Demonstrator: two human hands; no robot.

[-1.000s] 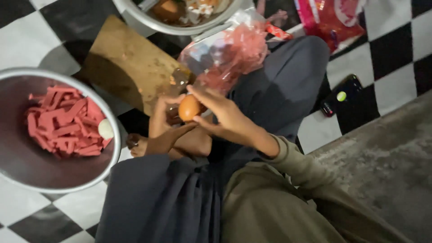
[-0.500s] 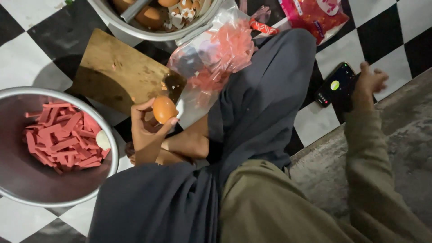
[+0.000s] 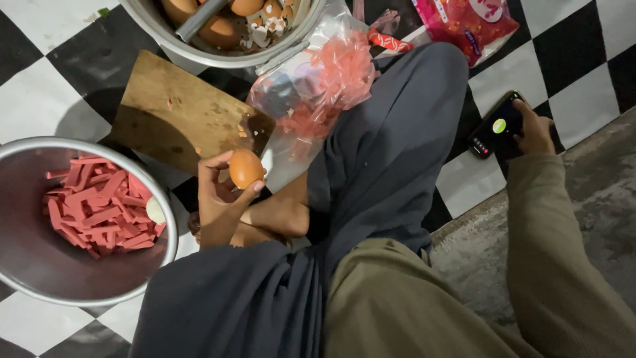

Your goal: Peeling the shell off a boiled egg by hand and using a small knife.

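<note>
Brown egg (image 3: 246,168) sits pinched upright in my left hand's (image 3: 222,199) fingertips (image 3: 211,161), while my right hand (image 3: 533,129) touches the phone (image 3: 495,126).

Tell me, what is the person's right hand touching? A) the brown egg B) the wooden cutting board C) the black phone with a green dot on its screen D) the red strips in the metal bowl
C: the right hand rests on the black phone with a green dot on its screen lying on the checkered floor, while the left hand holds the brown egg.
</note>
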